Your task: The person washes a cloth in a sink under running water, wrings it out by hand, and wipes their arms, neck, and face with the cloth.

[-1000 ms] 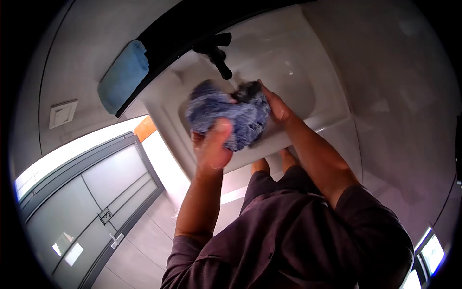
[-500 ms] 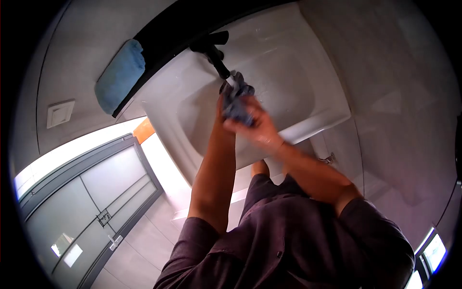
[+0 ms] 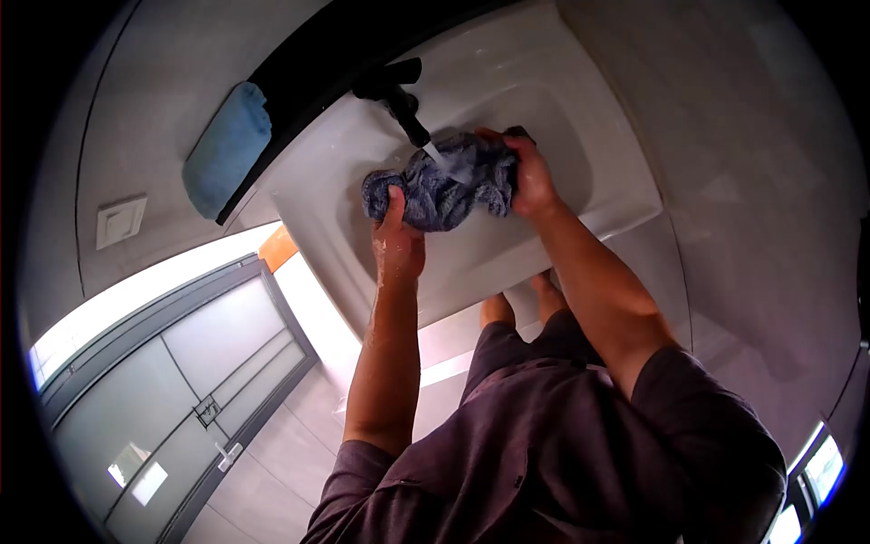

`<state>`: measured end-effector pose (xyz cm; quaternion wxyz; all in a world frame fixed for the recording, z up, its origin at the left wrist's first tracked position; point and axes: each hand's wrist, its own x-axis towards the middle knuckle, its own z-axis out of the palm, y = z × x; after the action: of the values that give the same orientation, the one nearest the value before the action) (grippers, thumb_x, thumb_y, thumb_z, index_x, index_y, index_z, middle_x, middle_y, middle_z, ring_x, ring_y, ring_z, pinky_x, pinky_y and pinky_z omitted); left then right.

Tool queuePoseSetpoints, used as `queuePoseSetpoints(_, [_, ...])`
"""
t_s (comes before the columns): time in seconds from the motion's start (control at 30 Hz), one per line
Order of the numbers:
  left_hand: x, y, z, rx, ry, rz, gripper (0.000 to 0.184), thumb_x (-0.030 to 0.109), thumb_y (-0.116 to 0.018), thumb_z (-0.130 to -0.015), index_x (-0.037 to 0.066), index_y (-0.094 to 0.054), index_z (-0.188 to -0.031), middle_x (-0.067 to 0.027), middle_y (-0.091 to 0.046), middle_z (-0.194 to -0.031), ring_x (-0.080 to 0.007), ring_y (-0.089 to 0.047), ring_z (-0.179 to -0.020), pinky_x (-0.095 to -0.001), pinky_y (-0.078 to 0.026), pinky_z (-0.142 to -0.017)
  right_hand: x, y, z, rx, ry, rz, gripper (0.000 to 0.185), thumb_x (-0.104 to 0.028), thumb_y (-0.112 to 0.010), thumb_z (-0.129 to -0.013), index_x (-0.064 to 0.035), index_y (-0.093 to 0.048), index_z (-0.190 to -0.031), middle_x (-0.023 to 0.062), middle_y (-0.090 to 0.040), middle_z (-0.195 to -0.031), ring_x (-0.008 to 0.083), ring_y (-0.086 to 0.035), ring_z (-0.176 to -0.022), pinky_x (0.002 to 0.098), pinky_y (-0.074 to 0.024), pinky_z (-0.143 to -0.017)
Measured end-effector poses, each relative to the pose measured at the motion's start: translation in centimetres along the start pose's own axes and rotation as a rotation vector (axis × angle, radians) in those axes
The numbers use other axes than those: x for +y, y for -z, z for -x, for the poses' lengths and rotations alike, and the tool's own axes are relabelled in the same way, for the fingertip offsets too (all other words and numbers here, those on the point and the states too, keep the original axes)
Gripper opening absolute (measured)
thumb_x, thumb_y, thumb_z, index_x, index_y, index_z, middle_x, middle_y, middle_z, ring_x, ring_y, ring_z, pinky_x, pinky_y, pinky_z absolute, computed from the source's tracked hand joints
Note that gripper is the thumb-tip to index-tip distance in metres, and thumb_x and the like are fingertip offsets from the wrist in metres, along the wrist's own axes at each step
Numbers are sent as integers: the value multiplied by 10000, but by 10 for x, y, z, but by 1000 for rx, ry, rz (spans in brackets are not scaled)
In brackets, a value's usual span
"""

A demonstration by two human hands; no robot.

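Note:
A wet, dark blue-grey cloth is stretched between my two hands over the white sink. Water runs from the black faucet onto the middle of the cloth. My left hand grips the cloth's left end, its thumb lying on top and the other fingers hidden beneath. Around the right end, my right hand is closed, with its fingers partly behind the fabric. Drops of water glisten on my left wrist.
A light blue towel hangs over a black ledge at the upper left. A white wall switch is beyond it. At lower left stands a grey-framed door with frosted panels. An orange item is beside the sink's left edge.
My hands have moved apart, from pressing the bunched cloth together to holding it spread out. The right hand has shifted right and the cloth now lies wider under the water.

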<state>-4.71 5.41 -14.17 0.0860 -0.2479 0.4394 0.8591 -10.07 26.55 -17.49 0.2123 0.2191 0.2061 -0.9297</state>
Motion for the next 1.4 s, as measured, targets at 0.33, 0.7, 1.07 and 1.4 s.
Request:
queuePoseSetpoints(0.33, [-74,29,-65,-124,308,104,501,409,-446,-1055,42,-496,-1392,-118,-600,-1307,-265,-597,-1197,-445,-518,-1000,66,-57,6,130,527,1808,326,-315,-775,-795,-113,-726,-1046,161,-701,-1039,362,-688,-982,424,-536,-920])
queuePoseSetpoints(0.7, [-19,-4,-28,-171,107,192,436,368,-563,-1042,42,-563,-1332,-94,-652,-1277,-211,-650,-1144,-376,-529,-965,13,-35,28,-3,220,625,396,-260,-703,-882,-34,-661,-1204,92,-701,-1138,294,-680,-1055,405,-521,-967])
queuePoseSetpoints(1.07, [-29,-34,-7,299,46,4,373,285,-560,-1032,-3,-578,-1267,-129,-682,-1157,-275,-702,-1006,-407,-589,-874,46,15,-66,175,971,1690,405,-266,-785,-766,-78,-665,-1103,199,-677,-1127,423,-670,-945,446,-561,-835])
queuePoseSetpoints(1.4, [-55,15,-58,-60,198,170,352,306,-534,-1046,21,-608,-1239,-89,-656,-1156,-193,-641,-1026,-348,-532,-898,79,-48,50,9,571,957,266,-209,-775,-823,-53,-689,-1019,59,-691,-1032,246,-687,-930,365,-555,-834])
